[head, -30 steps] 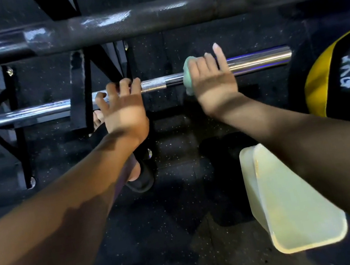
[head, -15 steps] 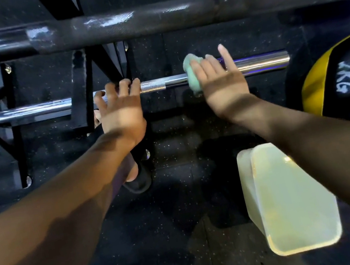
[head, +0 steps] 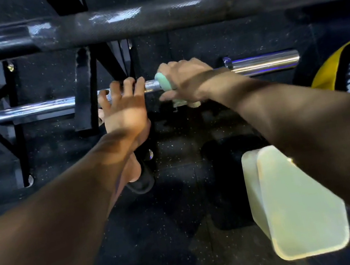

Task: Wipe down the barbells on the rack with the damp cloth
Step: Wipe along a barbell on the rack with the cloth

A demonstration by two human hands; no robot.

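Barbell (head: 36, 108), the chrome one, lies level across the middle of the view, resting on the black rack (head: 84, 89) and running from the left edge to its free end near the medicine ball (head: 345, 69). Above it, nearer the camera, a darker, thicker bar (head: 149, 16) also spans the frame.

Both hands are on the chrome bar, side by side and close together. The left hand (head: 124, 110) comes up from the lower left with its back to the camera; its fingers (head: 128, 85) hook over the top of the knurled part of the shaft, just right of the rack upright. The thumb's place cannot be made out.

The right hand (head: 186, 81) reaches in from the right, wrist turned so the knuckles face up and left. Its fingers curl over the bar with the mint-green cloth (head: 164, 82) wrapped round the shaft beneath them; the thumb points left under the bar, and a loose end of cloth hangs below the palm. The cloth sits just right of the left fingers, left of the collar (head: 227, 63).

Below, on the speckled floor (head: 185, 224), a pale tub (head: 299, 204) stands under the right forearm, and a sandalled foot (head: 137, 174) shows beneath the left wrist.
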